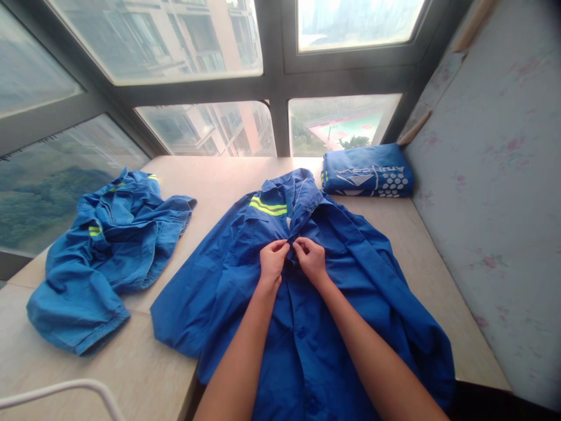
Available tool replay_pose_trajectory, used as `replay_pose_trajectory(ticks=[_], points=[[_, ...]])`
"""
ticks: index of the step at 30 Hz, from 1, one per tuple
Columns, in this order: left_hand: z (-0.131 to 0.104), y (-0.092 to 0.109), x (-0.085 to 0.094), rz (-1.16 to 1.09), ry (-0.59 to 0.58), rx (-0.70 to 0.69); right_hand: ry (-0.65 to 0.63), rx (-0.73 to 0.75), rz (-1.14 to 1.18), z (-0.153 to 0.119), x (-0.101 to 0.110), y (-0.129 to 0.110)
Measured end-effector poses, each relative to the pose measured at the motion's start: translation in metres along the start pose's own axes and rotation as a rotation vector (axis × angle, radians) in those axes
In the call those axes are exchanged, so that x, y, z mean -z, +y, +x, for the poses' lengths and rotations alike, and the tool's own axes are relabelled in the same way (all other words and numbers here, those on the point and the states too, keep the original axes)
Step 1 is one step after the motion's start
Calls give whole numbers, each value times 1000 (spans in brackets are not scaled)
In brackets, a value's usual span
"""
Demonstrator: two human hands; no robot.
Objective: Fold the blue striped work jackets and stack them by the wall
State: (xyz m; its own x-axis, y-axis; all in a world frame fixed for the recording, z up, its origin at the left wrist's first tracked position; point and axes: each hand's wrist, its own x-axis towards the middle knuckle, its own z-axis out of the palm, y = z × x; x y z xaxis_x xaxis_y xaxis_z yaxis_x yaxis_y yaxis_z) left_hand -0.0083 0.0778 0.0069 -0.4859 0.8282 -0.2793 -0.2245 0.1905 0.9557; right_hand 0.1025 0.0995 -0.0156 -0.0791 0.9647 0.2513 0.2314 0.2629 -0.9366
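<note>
A blue work jacket (245, 280) with a yellow-green reflective stripe lies spread on the ledge, front up, its collar toward the window. Its lower part hangs toward me over the ledge's front edge. On the jacket's front opening, below the collar, my left hand (274, 257) pinches the fabric edge between thumb and fingers. Just to its right my right hand (310, 257) pinches the opposite edge, the fingertips of both hands nearly meeting. Whether a button sits between the fingertips is hidden. Below the hands, the front placket runs down closed, with buttons on it.
Another blue work jacket (131, 251) lies crumpled at the left. A folded blue garment (368, 169) with white print sits at the back right, near the flowered wall (495, 193). Windows border the ledge (210, 175). A white tube (65, 386) curves in at lower left.
</note>
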Motion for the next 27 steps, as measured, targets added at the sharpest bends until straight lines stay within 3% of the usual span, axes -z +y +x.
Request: replay_pose_trajectory(ticks=[15, 21, 27], points=[[0, -5, 7, 144, -112, -204, -304, -367, 344, 21, 14, 0], [-5, -3, 9, 548, -102, -493, -425, -490, 349, 34, 21, -2], [-4, -2, 10, 736, -74, -517, -392, -486, 335, 33, 18, 0]])
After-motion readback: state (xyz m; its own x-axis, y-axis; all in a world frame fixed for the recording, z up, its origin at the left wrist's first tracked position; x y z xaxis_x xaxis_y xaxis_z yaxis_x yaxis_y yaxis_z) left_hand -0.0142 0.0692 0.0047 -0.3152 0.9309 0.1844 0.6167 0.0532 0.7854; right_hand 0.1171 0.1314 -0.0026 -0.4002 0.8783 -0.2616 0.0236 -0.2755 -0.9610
